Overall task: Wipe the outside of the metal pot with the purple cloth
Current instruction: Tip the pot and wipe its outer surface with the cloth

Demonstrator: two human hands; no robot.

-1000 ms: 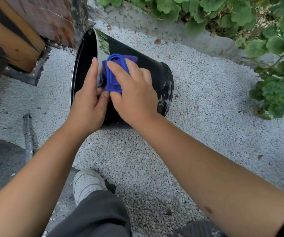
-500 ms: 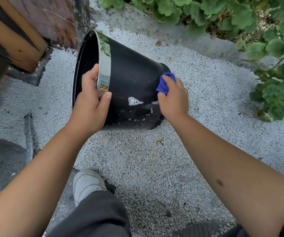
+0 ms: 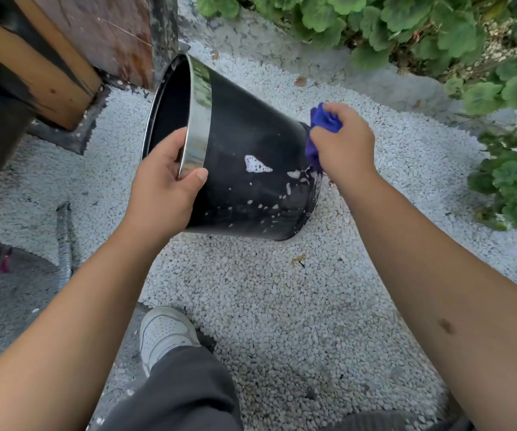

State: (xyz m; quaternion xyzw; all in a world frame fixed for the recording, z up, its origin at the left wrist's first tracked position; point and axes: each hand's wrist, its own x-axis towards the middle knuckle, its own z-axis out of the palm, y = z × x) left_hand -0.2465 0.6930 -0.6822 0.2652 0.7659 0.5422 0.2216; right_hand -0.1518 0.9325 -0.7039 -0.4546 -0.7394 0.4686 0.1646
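The metal pot [image 3: 251, 169] is tipped on its side on the white gravel [image 3: 282, 306], with its open mouth turned to the left and its base to the right, where its lower edge rests on the stones. Its outside wall is black, a shiny silver band runs around the rim, and white spots of foam are seen on the lower part of the wall near the base. The rim is gripped by the left hand [image 3: 163, 188], with the thumb laid on the outside band and the fingers curled into the mouth. The purple cloth [image 3: 322, 126] is bunched and clutched in the right hand [image 3: 342, 144], and it is pressed against the base end of the pot. Just behind the mouth of the pot a wooden beam [image 3: 42, 73] and a rusty brown panel [image 3: 101, 32] are found, very near the rim. At the left edge of the gravel a grey ribbed hose [image 3: 64, 241] lies on the darker ground. Along the far edge of the gravel a concrete border [image 3: 344, 70] runs, and green leafy plants [image 3: 437, 29] hang over it, well apart from the pot. At the near edge a white shoe [image 3: 163, 334] and a grey trouser leg [image 3: 182, 390] are seen.
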